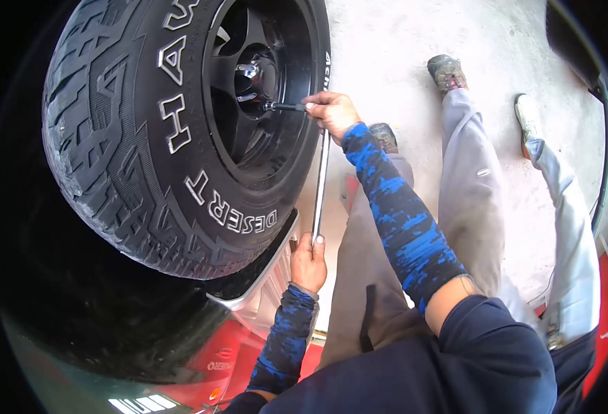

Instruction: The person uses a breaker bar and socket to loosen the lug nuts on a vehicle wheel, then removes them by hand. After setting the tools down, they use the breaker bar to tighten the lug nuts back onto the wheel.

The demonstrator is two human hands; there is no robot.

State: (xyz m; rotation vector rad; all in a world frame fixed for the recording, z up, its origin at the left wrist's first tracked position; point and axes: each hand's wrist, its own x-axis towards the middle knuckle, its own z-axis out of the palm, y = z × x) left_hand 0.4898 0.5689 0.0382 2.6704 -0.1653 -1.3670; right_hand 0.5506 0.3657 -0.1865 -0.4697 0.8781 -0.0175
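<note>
A long silver bar (322, 181) runs beside the wheel, with a dark extension (288, 107) reaching from its upper end to the lug nuts (249, 98) at the wheel's hub. My right hand (333, 112) is closed around the joint where bar and extension meet. Lower down, my left hand (309, 263) wraps round the bar's other end, thumb along it. The big black tyre (121, 138) with white raised letters fills the left side, around a black spoked rim (231, 83). The extension's tip touches the nut area; the exact fit is too small to tell.
Red vehicle bodywork (231, 352) and a silver-edged lamp or trim (266, 290) lie below the tyre. My legs and shoes (447, 72) are on the pale floor (400, 41). Another person's leg (567, 228) stands at the right, near a dark hose (602, 179).
</note>
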